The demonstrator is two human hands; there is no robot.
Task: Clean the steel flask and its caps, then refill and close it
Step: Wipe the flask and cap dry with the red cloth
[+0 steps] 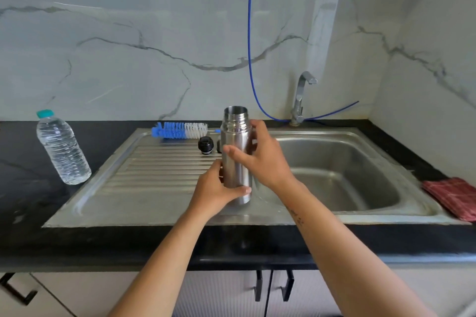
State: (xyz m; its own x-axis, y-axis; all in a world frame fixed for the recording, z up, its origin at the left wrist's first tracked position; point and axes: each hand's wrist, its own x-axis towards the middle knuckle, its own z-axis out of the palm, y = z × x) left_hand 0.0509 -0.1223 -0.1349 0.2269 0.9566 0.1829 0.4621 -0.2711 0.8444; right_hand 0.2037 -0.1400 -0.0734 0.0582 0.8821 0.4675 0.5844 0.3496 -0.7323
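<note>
Two bare forearms reach in from the bottom edge, with no sleeves, watch or bracelets showing. The left hand (216, 192) and right hand (260, 154) wear no gloves or rings that can be seen. The right forearm (334, 244) carries a small dark marking near the wrist (possibly a tattoo, too blurred to read).

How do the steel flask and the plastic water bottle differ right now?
The steel flask is opaque metal; the plastic water bottle is clear. The flask's mouth is open, while the bottle wears a teal cap. The flask is gripped by the left hand and right hand; the bottle stands untouched on the black counter. Both are upright.
</note>
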